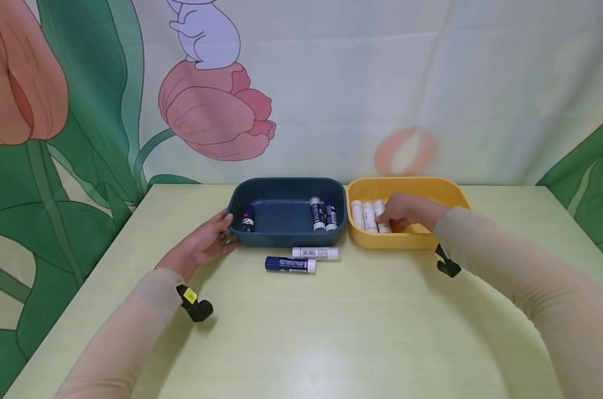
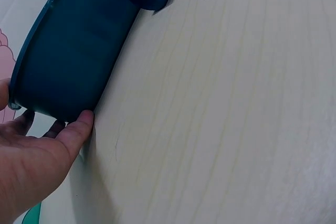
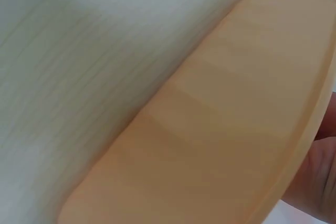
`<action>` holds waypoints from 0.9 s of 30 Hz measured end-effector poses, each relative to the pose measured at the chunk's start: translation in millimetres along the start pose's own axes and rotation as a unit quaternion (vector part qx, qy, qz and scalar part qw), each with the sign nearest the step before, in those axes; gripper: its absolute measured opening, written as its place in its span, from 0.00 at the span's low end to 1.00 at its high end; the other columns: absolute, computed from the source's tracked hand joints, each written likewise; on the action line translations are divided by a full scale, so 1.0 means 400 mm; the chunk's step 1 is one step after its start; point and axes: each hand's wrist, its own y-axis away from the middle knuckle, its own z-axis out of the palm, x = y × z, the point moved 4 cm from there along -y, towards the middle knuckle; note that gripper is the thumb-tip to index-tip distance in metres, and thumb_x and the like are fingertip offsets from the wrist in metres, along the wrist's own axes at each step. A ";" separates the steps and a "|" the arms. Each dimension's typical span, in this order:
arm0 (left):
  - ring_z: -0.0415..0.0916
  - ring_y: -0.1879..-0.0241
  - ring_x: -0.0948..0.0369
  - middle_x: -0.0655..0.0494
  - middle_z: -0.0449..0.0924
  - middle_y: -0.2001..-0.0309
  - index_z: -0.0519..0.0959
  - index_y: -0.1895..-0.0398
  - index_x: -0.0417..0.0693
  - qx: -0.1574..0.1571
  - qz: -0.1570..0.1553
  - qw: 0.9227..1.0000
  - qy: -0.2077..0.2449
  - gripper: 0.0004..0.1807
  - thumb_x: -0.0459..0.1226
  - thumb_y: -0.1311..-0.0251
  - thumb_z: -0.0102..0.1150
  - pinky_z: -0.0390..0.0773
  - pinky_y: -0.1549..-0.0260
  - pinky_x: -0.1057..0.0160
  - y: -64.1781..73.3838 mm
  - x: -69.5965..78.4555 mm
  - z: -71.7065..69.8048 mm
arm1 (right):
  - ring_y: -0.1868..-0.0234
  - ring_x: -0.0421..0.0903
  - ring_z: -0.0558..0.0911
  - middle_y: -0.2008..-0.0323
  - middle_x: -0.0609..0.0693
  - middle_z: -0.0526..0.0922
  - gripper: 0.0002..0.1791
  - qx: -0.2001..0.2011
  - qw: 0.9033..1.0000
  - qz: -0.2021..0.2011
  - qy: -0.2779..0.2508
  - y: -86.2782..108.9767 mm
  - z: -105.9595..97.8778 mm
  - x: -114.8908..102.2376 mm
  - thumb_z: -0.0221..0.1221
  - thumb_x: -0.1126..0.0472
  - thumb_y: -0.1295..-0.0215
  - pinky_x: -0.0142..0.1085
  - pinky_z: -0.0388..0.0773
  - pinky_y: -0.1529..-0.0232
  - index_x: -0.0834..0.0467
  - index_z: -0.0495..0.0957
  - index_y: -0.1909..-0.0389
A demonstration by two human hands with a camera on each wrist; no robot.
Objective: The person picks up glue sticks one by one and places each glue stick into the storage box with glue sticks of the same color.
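Note:
My left hand (image 1: 207,244) grips the left end of a dark blue bin (image 1: 276,239), thumb at the rim and fingers against the outer end wall (image 2: 58,56). Inside that bin lie a dark blue glue stick with a red mark (image 1: 248,218) at the left and two blue glue sticks with white ends (image 1: 316,214) at the right. Over in the yellow bin (image 1: 396,240), my right hand (image 1: 406,210) reaches in and pinches a white glue stick (image 1: 379,208), beside two more white glue sticks (image 1: 368,216). In the right wrist view the bin's wall (image 3: 210,114) hides most of that hand.
In front of the blue bin, a white glue stick (image 1: 315,253) and a blue glue stick with a white end (image 1: 290,265) lie on the pale wooden table (image 1: 331,332). Both bins stand side by side near the back edge, before a printed curtain (image 1: 331,83).

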 end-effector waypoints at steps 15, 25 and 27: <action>0.35 0.17 0.49 0.44 0.34 0.15 0.32 0.16 0.59 0.018 -0.009 1.000 0.007 0.33 0.43 0.16 0.27 0.44 0.18 0.42 -0.005 0.006 0.011 | 0.56 0.50 0.77 0.56 0.57 0.75 0.28 0.012 0.999 -0.017 0.034 0.013 -0.001 0.018 0.53 0.49 0.21 0.31 0.79 0.55 0.70 0.69 0.36; 0.41 0.19 0.49 0.43 0.34 0.16 0.33 0.16 0.58 0.033 -0.015 0.999 0.006 0.33 0.41 0.17 0.27 0.46 0.18 0.43 -0.004 0.009 0.015 | 0.40 0.63 0.78 0.37 0.69 0.78 0.28 0.183 0.943 -0.241 0.139 0.217 0.035 -0.103 0.55 0.56 0.24 0.56 0.76 0.34 0.70 0.68 0.31; 0.42 0.20 0.49 0.43 0.34 0.16 0.33 0.16 0.59 0.037 -0.016 0.999 0.006 0.32 0.42 0.17 0.27 0.46 0.18 0.43 -0.004 0.009 0.015 | 0.42 0.62 0.80 0.39 0.66 0.80 0.26 0.191 0.930 -0.284 0.136 0.255 0.066 -0.134 0.57 0.58 0.25 0.54 0.78 0.37 0.69 0.72 0.34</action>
